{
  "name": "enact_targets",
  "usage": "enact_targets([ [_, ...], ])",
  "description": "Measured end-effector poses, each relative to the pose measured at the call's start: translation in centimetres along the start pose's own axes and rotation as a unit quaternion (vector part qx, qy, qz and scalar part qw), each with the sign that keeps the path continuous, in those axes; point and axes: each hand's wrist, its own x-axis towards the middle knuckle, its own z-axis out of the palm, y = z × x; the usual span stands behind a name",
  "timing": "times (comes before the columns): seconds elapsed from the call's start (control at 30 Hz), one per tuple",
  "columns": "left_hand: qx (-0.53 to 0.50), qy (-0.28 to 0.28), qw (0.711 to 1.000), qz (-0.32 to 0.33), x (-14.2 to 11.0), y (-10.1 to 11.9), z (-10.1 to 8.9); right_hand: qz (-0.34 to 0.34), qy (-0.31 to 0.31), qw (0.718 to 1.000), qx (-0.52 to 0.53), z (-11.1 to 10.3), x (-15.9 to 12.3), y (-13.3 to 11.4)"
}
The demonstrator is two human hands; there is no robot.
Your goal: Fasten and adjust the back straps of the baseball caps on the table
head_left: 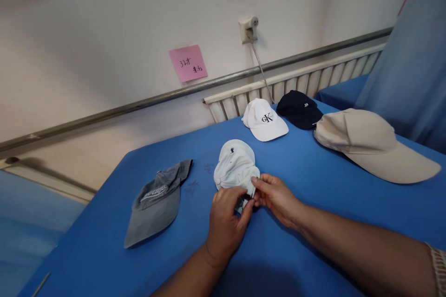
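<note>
A pale baseball cap (236, 163) with a small dark emblem lies on the blue table (195, 260), its back opening toward me. At that back edge, my left hand (227, 218) pinches the cap's strap area between thumb and fingers. From the other side my right hand (273, 195) grips the rim next to the opening, thumb on top. The fingers partly cover the strap, so its fastening cannot be made out. Left of my hands rests a grey cap (158, 199) with white lettering, apart from both.
Toward the back lie a white cap (263, 120) with black letters and a black cap (299, 109). A large beige cap (369, 144) is at the right. Behind them are a radiator (285, 90), a plugged-in cord (259, 62) and a pink note (188, 63). A blue curtain (407, 55) hangs right.
</note>
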Motion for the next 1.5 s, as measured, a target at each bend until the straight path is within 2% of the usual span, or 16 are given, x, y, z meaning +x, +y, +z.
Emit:
enact_targets([
  [0.1,-0.006,0.000,1.000,-0.011,-0.1,-0.2,0.2,-0.007,0.007,1.000,-0.009,0.0,-0.1,0.0],
  [0.23,-0.039,0.025,0.994,-0.100,-0.4,-0.5,0.7,-0.003,0.018,1.000,-0.001,0.0,-0.1,0.0],
  [0.33,-0.048,0.025,0.991,-0.125,-0.3,-0.7,0.9,-0.007,0.027,1.000,-0.004,0.0,-0.1,0.0],
  [0.43,-0.039,0.028,0.992,-0.115,-0.2,-0.7,0.9,-0.037,0.060,0.997,-0.033,0.0,0.1,0.0],
  [0.57,-0.013,0.027,0.997,-0.069,-0.1,-0.6,0.8,-0.087,0.087,0.989,-0.086,0.0,0.4,-0.3],
  [0.73,-0.007,0.003,0.999,-0.042,-0.1,-0.5,0.8,-0.079,0.058,0.986,-0.133,-0.4,0.8,-0.7],
  [1.0,0.013,-0.031,0.999,-0.039,0.0,-0.3,0.8,-0.092,0.102,0.971,-0.197,-1.1,1.4,0.0],
  [1.17,0.038,-0.030,0.999,-0.017,0.2,0.2,0.7,-0.106,0.115,0.963,-0.220,-1.3,1.6,0.2],
  [1.37,0.070,-0.019,0.997,0.021,0.2,0.4,0.7,-0.164,0.114,0.949,-0.246,-1.2,1.5,-0.3],
  [1.5,0.095,-0.001,0.994,0.053,0.2,0.5,0.7,-0.146,0.116,0.952,-0.242,-1.1,1.4,-0.3],
])
